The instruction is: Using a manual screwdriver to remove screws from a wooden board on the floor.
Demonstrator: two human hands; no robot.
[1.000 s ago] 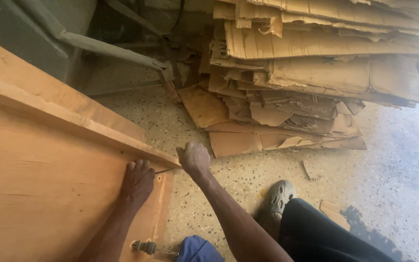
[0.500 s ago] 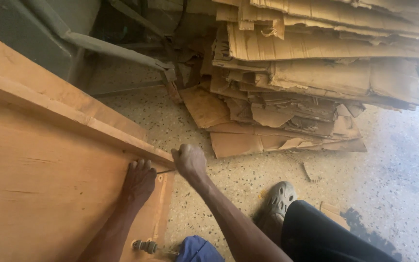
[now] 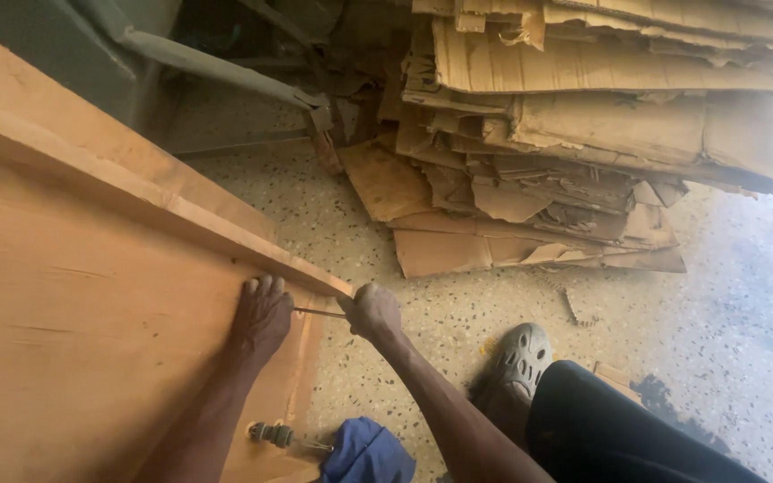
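Against the orange-brown wooden panel: left hand pressing flat, fingers spread; right hand fisted, gripping a thin metal tool beside it.

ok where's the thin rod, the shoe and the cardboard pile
rod (image 3: 319, 312), head view, bare middle between the hands
shoe (image 3: 522, 358), head view, its top
cardboard pile (image 3: 583, 134), head view, side of the stacked sheets

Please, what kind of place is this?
Probably a carpentry workshop or storeroom: a large light-brown wooden panel under the person's hands, a tall stack of flattened brown cardboard sheets, and a speckled terrazzo floor.
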